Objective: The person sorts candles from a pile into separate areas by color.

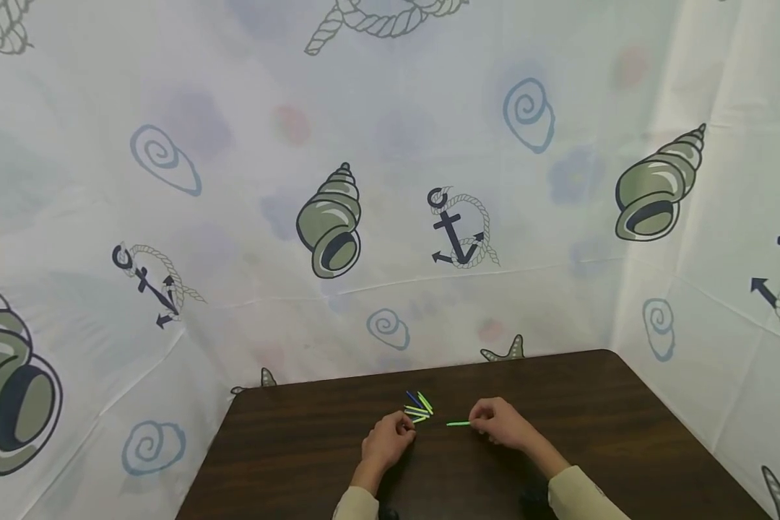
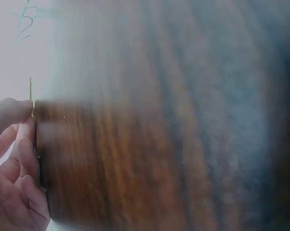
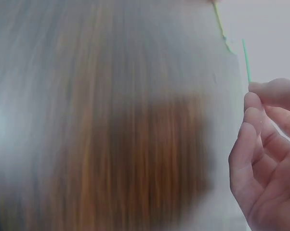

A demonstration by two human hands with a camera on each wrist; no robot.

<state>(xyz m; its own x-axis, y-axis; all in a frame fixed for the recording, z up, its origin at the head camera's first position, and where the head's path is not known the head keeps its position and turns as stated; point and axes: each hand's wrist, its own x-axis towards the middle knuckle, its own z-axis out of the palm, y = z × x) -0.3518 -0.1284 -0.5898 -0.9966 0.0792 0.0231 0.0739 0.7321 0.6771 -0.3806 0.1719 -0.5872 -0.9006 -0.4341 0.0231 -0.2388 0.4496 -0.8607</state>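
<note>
My right hand (image 1: pixel 503 422) pinches one end of a thin green stick (image 1: pixel 458 424) between thumb and fingertips, with the rest pointing left over the table. In the right wrist view the same green stick (image 3: pixel 246 61) stands out past the thumb of the right hand (image 3: pixel 270 144). My left hand (image 1: pixel 388 439) is at the near left side of a small group of sticks (image 1: pixel 421 406), yellow-green and blue. Its thumb and forefinger pinch the end of a yellow-green stick (image 1: pixel 419 419). The left wrist view shows the left hand (image 2: pixel 15 159) with its other fingers curled.
Beneath both hands is a dark wood-grain table (image 1: pixel 299 440). A pale cloth (image 1: pixel 396 159) printed with shells and anchors hangs behind the table's far edge and along its sides. Light sleeves (image 1: pixel 581 495) cover the forearms.
</note>
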